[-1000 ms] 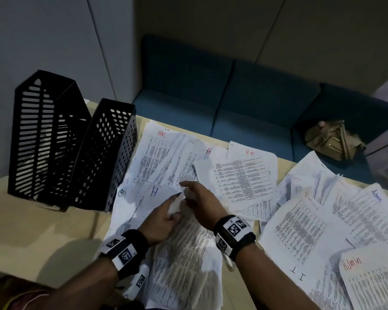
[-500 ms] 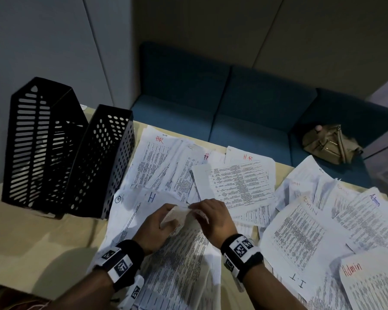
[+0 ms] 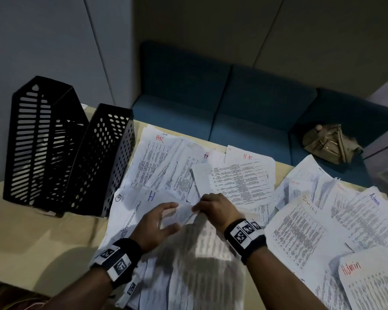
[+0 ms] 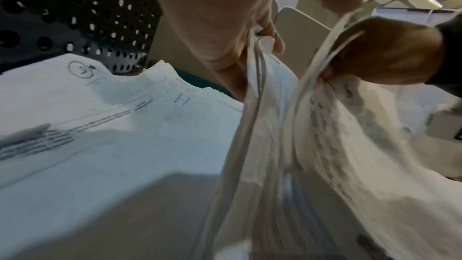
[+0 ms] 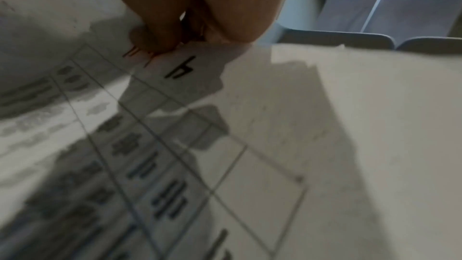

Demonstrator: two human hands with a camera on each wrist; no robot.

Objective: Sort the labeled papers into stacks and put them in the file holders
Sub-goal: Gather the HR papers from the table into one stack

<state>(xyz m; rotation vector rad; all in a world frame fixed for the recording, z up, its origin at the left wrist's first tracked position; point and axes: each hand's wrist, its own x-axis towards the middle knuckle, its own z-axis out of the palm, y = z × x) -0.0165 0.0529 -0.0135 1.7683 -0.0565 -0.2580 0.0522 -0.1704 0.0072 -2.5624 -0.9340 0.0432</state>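
Printed sheets marked HR (image 3: 159,138), H (image 3: 151,196) and Admin (image 3: 351,268) lie spread over the table. In front of me is a lifted bundle of papers (image 3: 199,271), blurred. My right hand (image 3: 197,208) pinches the top corner of its front sheet (image 5: 190,70) between thumb and fingers. My left hand (image 3: 173,217) is just to the left, its thumb and fingers curled round the top edges of a few sheets (image 4: 257,50) behind it. Two black file holders, one slotted (image 3: 43,139) and one perforated (image 3: 103,162), stand at the table's left.
A blue sofa (image 3: 244,104) runs along the table's far edge, with a tan bag (image 3: 329,144) on it at the right. Bare tabletop (image 3: 43,238) shows in front of the holders. Admin sheets (image 3: 374,199) overlap at the right.
My right hand has drawn the front sheet up and apart from the rest, which now blurs. My left hand's thumb and fingers have spread wider. The view has tilted down slightly.
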